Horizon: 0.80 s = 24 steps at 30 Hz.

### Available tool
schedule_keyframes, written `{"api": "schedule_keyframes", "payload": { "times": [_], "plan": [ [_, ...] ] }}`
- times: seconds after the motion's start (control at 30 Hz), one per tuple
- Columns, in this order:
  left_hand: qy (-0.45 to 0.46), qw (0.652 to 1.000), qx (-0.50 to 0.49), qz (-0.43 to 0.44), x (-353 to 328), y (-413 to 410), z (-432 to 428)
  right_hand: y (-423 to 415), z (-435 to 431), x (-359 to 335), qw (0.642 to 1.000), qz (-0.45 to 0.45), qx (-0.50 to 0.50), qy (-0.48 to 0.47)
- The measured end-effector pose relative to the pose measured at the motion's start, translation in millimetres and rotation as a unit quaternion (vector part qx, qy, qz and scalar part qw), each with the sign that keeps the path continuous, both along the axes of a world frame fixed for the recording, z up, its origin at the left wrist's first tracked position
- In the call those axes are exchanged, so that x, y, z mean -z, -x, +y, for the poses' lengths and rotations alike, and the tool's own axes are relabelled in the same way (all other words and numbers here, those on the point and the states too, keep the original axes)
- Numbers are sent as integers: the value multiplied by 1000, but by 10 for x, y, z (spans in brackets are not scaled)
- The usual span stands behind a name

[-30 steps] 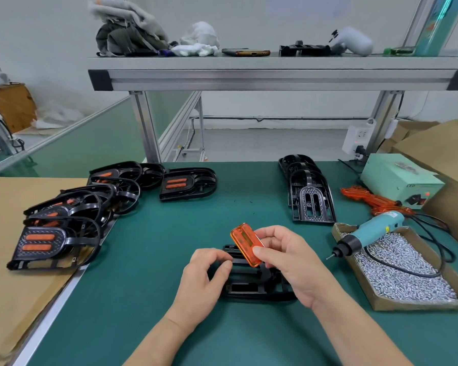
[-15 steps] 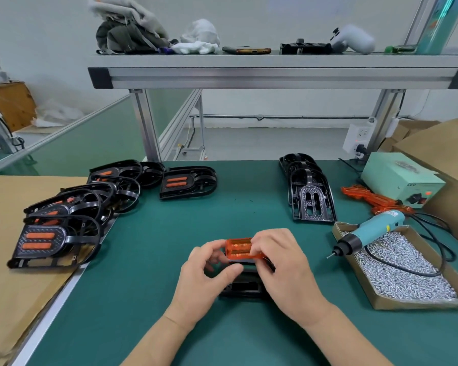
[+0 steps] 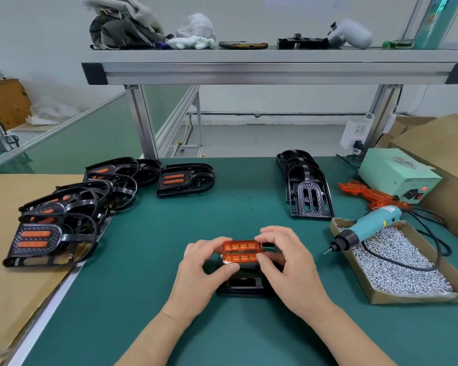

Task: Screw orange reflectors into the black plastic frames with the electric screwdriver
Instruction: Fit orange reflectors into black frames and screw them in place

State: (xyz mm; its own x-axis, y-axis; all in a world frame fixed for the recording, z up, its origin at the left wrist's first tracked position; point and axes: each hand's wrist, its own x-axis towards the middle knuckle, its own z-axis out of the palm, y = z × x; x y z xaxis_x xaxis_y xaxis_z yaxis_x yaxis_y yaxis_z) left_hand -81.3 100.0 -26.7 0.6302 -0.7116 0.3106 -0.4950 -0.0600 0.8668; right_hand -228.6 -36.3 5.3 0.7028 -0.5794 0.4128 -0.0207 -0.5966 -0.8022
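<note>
Left hand (image 3: 198, 273) and right hand (image 3: 291, 270) pinch the orange reflector (image 3: 241, 252), hiding most of the black frame (image 3: 245, 283) beneath, on the green surface (image 3: 148, 260).

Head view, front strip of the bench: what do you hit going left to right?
Stack of finished frames → left hand → orange reflector → right hand → electric screwdriver.

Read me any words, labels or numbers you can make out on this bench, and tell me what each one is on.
"LED": on the front of the pale green box.
Label on the screwdriver: too blurred to read.
Reflector: no print visible.
Nothing else on the bench is legible.
</note>
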Motion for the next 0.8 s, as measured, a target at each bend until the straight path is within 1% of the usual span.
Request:
{"api": "schedule_keyframes", "payload": {
  "times": [0.1,0.13,0.2,0.3,0.37,0.43,0.5,0.57,0.7,0.8],
  "plan": [
    [-5,1000,-1,8,-3,3,-4,-11,6,-53,993,34,7,-111],
    [-8,1000,-2,10,-5,5,-5,-12,2,-63,990,42,13,-135],
    [-19,1000,1,10,-10,5,-5,-17,-19,-79,986,60,27,-151],
    [-50,999,11,-7,-17,7,4,-22,-50,-93,987,110,46,-107],
    [-58,998,17,-3,-13,8,11,-21,-73,-97,986,133,66,-70],
    [-30,999,2,25,-1,3,12,-21,-93,-97,986,128,88,-51],
    [20,996,-42,82,10,-10,13,-23,-101,-93,986,126,104,-46],
    [34,990,-87,106,7,-23,13,-27,-92,-80,984,137,105,-44],
    [10,995,-80,66,-21,-5,-10,-48,-58,-63,979,175,93,-40],
    [-3,996,-72,42,-32,5,-13,-103,-42,-78,974,202,98,-10]
  ]
}}
